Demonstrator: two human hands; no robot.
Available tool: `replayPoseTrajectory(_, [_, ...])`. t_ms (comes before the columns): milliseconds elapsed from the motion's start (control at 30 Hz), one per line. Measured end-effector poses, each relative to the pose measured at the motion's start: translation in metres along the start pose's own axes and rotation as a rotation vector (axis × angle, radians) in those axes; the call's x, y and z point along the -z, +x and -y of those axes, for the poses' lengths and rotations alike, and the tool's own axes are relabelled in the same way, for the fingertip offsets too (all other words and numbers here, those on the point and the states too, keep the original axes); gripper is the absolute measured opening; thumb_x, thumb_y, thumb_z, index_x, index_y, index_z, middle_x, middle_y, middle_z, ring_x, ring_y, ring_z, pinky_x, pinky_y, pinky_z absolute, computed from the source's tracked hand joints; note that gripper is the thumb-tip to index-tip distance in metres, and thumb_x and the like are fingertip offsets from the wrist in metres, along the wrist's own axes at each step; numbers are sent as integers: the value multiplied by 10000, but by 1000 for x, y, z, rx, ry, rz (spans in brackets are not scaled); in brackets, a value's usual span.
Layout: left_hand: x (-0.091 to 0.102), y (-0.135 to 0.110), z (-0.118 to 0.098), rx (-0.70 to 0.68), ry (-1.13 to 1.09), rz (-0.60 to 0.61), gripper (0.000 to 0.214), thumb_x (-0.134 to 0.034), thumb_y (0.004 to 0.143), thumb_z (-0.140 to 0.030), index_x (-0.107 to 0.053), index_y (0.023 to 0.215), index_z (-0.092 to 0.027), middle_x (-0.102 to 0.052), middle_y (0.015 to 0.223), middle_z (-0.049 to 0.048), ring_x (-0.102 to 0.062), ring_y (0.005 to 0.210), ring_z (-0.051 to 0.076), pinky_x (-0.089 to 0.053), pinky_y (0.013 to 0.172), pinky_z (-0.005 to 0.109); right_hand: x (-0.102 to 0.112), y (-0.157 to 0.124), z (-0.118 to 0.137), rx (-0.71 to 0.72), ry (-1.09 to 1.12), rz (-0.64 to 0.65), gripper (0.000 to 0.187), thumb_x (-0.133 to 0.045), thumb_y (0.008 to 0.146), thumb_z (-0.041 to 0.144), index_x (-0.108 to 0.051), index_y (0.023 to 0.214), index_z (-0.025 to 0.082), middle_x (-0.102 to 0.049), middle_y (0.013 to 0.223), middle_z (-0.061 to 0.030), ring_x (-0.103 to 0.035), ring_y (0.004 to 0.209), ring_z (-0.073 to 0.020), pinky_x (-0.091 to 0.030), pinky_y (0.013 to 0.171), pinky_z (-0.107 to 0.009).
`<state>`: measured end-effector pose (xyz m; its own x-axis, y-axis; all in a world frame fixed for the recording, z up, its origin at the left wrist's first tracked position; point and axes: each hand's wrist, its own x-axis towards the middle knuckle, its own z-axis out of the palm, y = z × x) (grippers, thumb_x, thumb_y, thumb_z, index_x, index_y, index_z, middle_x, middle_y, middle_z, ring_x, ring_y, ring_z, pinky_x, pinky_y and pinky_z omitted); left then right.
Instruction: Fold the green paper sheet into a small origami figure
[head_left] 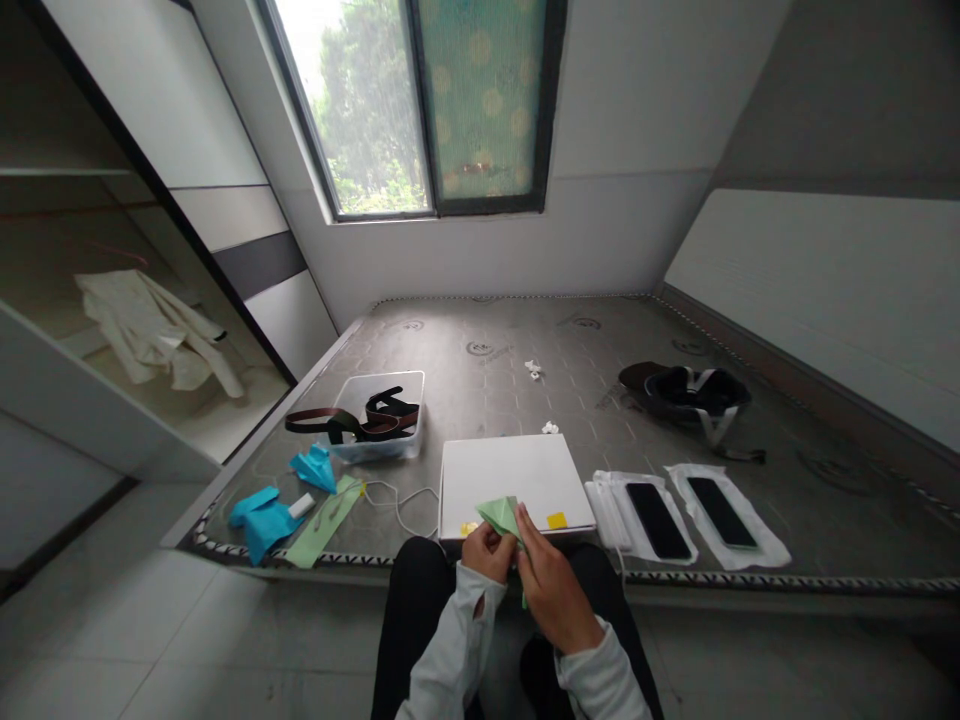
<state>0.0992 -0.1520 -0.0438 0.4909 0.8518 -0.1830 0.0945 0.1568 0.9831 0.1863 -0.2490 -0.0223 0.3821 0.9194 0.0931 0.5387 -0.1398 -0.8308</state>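
Note:
Both my hands meet over the near edge of a white box (510, 475), with a folded piece of light green paper (498, 513) between them. My left hand (487, 553) pinches the paper's lower left side, fingers curled. My right hand (553, 590) is closed on its right side, with the fingers pointing up and away from me. Part of the paper is hidden behind the fingers. On the box, a small yellow paper piece (556, 520) lies right of my hands. Another yellow bit (469, 528) sits just left of them.
Left on the mattress (480, 390) are blue folded paper (262, 525), a green strip (324, 525), a white cable (401, 505) and a clear bin (375, 450) with a belt (382, 425). To the right lie two phones (658, 520) (721, 512) on white wraps and a cap (694, 390).

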Motion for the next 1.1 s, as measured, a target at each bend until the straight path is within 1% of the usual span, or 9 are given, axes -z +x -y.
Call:
replayPoseTrajectory(133, [3, 0, -2, -8, 164, -59, 136, -691, 640, -279, -709, 680, -150, -736, 646, 55, -712, 659, 210, -525, 612, 239, -4, 1, -2, 66, -44, 4, 599, -378, 921, 141, -331, 1518, 164, -381, 1548, -77, -328, 1437, -181, -287, 1200, -388])
replayPoseTrajectory(267, [3, -10, -14, -95, 268, -84, 223, -591, 747, -312, -741, 715, -150, -717, 611, 33, -668, 585, 183, -478, 550, 229, -4, 2, 0, 37, -1, -80, 598, -366, 895, 121, -407, 1487, 194, -517, 1460, -65, -459, 1366, -195, -366, 1161, -392])
replayPoseTrajectory(367, [1, -19, -26, -164, 253, -122, 245, -610, 751, -322, -781, 848, -176, -766, 740, 47, -705, 698, 212, -518, 653, 256, 1, 3, 6, -47, 43, -148, 579, -365, 872, 114, -509, 1422, 220, -633, 1338, -60, -581, 1257, -224, -456, 1089, -400])
replayPoseTrajectory(533, [-5, -30, -41, -133, 396, -193, 405, -680, 744, -348, -734, 1135, -259, -774, 1037, 75, -728, 899, 264, -533, 736, 281, 7, 4, 12, -121, 53, -159, 451, -379, 917, 216, -647, 1280, 231, -734, 1155, -77, -702, 1061, -273, -564, 913, -382])
replayPoseTrajectory(633, [-7, -32, -42, -125, 433, -150, 493, -725, 704, -326, -714, 1191, -256, -787, 945, 92, -725, 864, 275, -511, 732, 280, 6, 3, 11, -111, 8, -143, 426, -385, 914, 239, -688, 1214, 228, -747, 1117, -88, -715, 1025, -288, -568, 881, -383])
replayPoseTrajectory(733, [-4, -30, -37, -104, 416, -101, 435, -702, 722, -303, -737, 1153, -254, -781, 806, 87, -718, 787, 270, -491, 697, 277, 6, 2, 11, -96, -19, -136, 421, -374, 926, 267, -687, 1205, 239, -770, 1025, -94, -738, 939, -286, -575, 811, -360])
replayPoseTrajectory(967, [18, -15, -29, -192, 311, -1, 436, -566, 724, -210, -736, 1124, -242, -771, 943, 52, -688, 821, 218, -500, 742, 266, 20, -3, 13, -138, 3, -255, 416, -361, 901, 267, -646, 1200, 221, -748, 1093, -90, -722, 942, -266, -549, 804, -344])
replayPoseTrajectory(1033, [23, -11, -29, -139, 160, 87, 384, -549, 691, -212, -750, 1019, -205, -745, 817, 37, -649, 677, 174, -505, 657, 251, 24, -3, 9, -164, 96, -294, 377, -403, 867, 275, -651, 1145, 215, -754, 1041, -73, -716, 897, -245, -552, 768, -319])
replayPoseTrajectory(1100, [27, -9, -27, 18, -9, 163, 310, -554, 668, -240, -736, 911, -173, -675, 671, 12, -575, 527, 135, -485, 533, 236, 28, -3, 4, -197, 188, -308, 335, -429, 807, 256, -677, 1028, 211, -754, 970, -57, -703, 862, -240, -555, 750, -320])
